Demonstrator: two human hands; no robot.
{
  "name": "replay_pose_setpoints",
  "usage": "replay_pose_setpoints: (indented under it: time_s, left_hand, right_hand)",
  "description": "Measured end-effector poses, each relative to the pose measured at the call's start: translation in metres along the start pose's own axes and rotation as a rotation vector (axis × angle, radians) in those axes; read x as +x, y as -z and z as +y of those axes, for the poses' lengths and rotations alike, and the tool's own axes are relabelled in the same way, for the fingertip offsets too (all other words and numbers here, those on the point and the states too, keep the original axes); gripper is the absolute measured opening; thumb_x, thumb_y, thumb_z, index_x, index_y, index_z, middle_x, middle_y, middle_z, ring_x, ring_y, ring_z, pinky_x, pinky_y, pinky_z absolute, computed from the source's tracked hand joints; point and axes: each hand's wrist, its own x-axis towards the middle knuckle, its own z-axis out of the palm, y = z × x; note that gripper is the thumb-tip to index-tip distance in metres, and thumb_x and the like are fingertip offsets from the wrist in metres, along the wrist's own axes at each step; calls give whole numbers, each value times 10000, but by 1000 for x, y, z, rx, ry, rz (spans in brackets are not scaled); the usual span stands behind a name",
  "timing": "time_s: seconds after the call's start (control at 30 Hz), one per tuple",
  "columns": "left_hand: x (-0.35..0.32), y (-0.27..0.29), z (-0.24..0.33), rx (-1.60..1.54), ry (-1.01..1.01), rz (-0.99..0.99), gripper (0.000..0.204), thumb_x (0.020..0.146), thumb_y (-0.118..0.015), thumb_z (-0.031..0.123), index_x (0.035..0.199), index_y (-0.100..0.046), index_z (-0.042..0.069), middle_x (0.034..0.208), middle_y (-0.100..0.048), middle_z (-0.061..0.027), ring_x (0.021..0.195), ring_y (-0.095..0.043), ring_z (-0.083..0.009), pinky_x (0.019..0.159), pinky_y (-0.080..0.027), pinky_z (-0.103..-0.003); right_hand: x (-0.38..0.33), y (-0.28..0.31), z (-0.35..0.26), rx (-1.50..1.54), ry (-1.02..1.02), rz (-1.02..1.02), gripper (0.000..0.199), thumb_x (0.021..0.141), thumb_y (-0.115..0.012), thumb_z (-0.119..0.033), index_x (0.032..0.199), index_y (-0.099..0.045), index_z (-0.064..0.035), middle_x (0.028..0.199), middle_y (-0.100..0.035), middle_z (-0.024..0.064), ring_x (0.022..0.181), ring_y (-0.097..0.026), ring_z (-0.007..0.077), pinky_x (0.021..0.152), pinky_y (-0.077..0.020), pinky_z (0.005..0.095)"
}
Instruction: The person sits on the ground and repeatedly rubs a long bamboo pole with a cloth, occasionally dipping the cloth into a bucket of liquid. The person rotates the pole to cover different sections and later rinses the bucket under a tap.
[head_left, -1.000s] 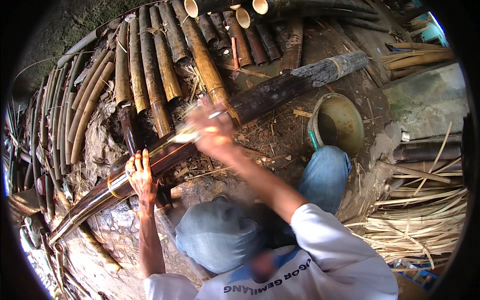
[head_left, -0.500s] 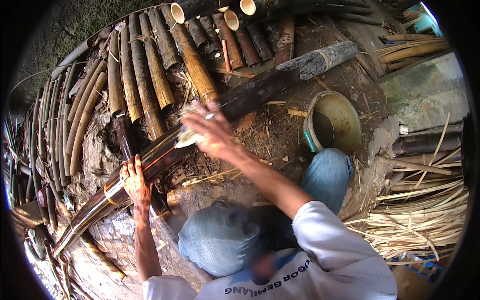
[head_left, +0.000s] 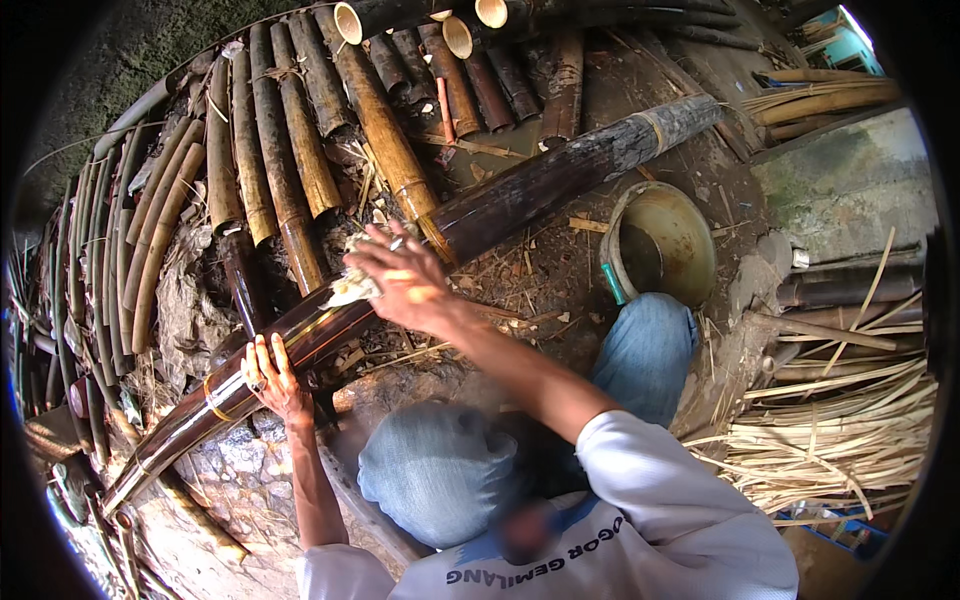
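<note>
A long, dark, wet bamboo pole (head_left: 520,199) slants from the lower left to the upper right in front of me. My left hand (head_left: 277,385) lies over its lower part, fingers curved across the top. Farther up the pole, my right hand (head_left: 405,284) presses a pale, shaggy wad of fibres (head_left: 352,287) against the surface, its fingers bent over the wad and partly hiding it. A ring shows on one finger of each hand. Beside the right hand, a yellowish ring marks a joint of the pole.
A bucket (head_left: 692,235) with dark liquid stands right of the pole, beside my knee (head_left: 650,350). Cut bamboo lengths (head_left: 282,160) lie in rows at the left and far side. Split strips (head_left: 830,440) are heaped at right, below a concrete block (head_left: 845,185).
My right hand and the wad have slid a little down the pole, toward my left hand. My left hand has shifted slightly nearer to me. More of the yellowish joint shows.
</note>
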Motion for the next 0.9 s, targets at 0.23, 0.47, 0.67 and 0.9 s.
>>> replay_pose_setpoints:
  time_s: [0.23,0.47,0.67,0.9]
  left_hand:
    - [-2,-13,5,-32,-18,-7,470,966,-552,239,1418,-571,113,1482,-523,-145,1386,-458,-341,1158,-364,-536]
    - [5,13,12,-143,61,-105,805,835,-766,383,1533,-444,142,1542,-432,-158,1440,-355,-352,1201,-274,-526]
    - [37,38,-12,-129,130,-519,1306,444,-987,324,1575,-361,142,1469,-512,-132,1239,-488,-345,1085,-372,-450]
    - [37,21,-15,-187,9,-398,1216,392,-966,362,1458,-470,53,1348,-560,-149,1343,-459,-354,1238,-250,-532]
  right_hand:
    - [-6,198,193,-691,-659,234,509,936,-624,-280,1411,-534,-120,1467,-483,263,1375,-441,448,1075,-446,557]
    - [-1,20,17,-100,-320,-43,609,808,-776,-267,1380,-598,-157,1506,-503,151,1417,-390,473,1223,-284,533]
    - [-12,112,129,-117,-660,168,594,857,-737,-270,1425,-562,-260,1592,-393,205,1468,-325,465,1250,-217,536]
    - [17,124,107,-345,-759,-277,629,878,-687,-459,1324,-590,-25,1222,-591,339,1139,-606,415,939,-513,520]
